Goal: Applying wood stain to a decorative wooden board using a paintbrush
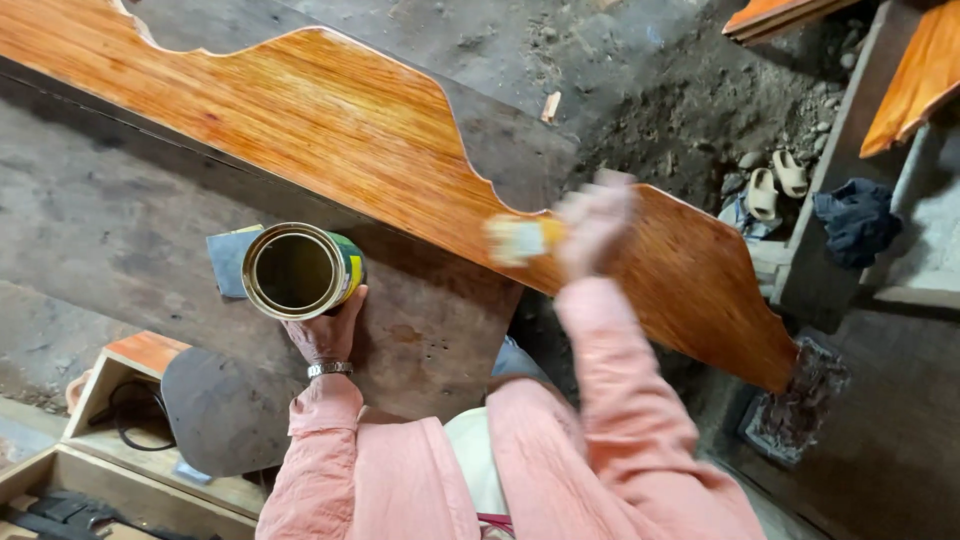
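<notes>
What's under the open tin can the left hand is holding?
A grey sheet pokes out beneath the tin can, lying on the dark board. The left hand grips the can, which covers the rest of the sheet.

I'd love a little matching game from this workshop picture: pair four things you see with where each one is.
Things:
1. open tin can
2. brush
3. pair of pale sandals
4. wristwatch

Places:
A. on the dirt ground at upper right
B. on the left wrist
C. in the left hand, over the dark board
D. in the right hand, against the glossy orange wooden panel

Pairs: 1-C, 2-D, 3-A, 4-B
</notes>
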